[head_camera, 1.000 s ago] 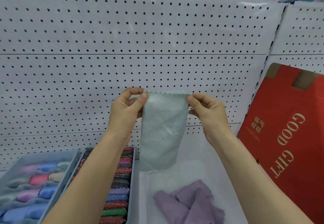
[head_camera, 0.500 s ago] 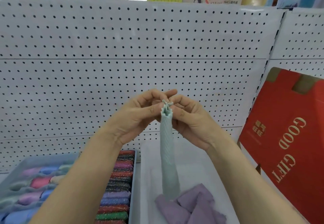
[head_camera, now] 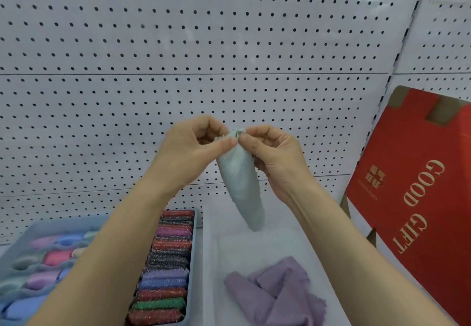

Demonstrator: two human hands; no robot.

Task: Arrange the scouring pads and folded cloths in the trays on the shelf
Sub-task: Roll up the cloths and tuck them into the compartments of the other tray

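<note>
The upper view is filled by a white pegboard back panel (head_camera: 204, 45), against which a red gift box (head_camera: 420, 198) is leaned at the right. Below it, a white tray (head_camera: 275, 246) is set just beside a blue-grey tray (head_camera: 191, 262). In the blue-grey tray, glittery scouring pads (head_camera: 167, 259) are packed on edge in a row, presumably so that every colour shows. Loosely folded lilac cloths (head_camera: 280, 290) lie at the white tray's near end. Above that tray a pale green mesh cloth (head_camera: 239, 180) is held hanging, narrowed to a strip, seemingly mid-fold. Its top edge is pinched between thumb and forefinger of the left hand (head_camera: 188, 149) and of the right hand (head_camera: 277, 154), with the fingertips nearly meeting. The other fingers are loosely curled and nothing else is held.
</note>
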